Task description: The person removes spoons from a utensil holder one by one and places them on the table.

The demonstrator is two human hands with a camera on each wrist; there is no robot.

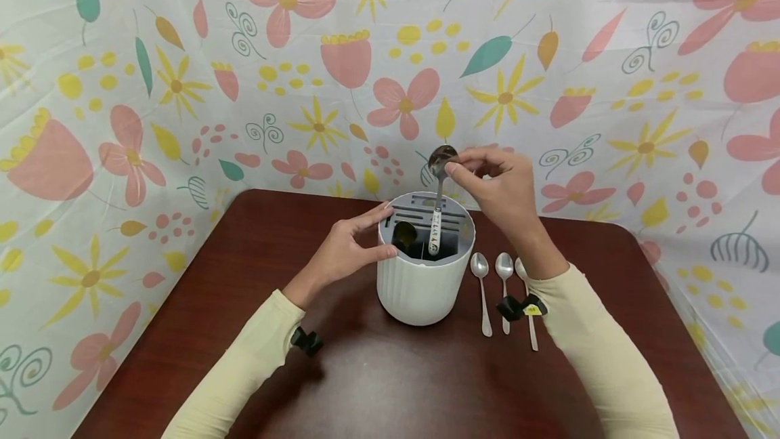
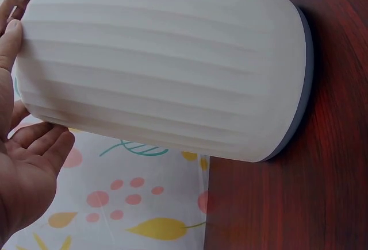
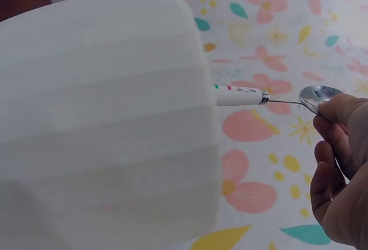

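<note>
A white ribbed utensil holder (image 1: 420, 290) with a grey slotted top stands on the table. My left hand (image 1: 352, 244) holds it at the left of its rim, thumb at the front and fingers farther back. In my right hand (image 1: 502, 188), thumb and fingers pinch a spoon (image 3: 238, 96) by its bowl. Its white patterned handle points down into the front opening of the holder; the right wrist view shows the handle's end hidden behind the wall. Another spoon's bowl (image 1: 405, 233), looking dark, shows in the opening's left side.
Right of the holder, three metal spoons (image 1: 484, 297) lie in a row on the dark red-brown table (image 1: 365, 385), one partly covered by my right wrist. A flower-printed cloth (image 1: 378, 32) hangs behind and beside the table.
</note>
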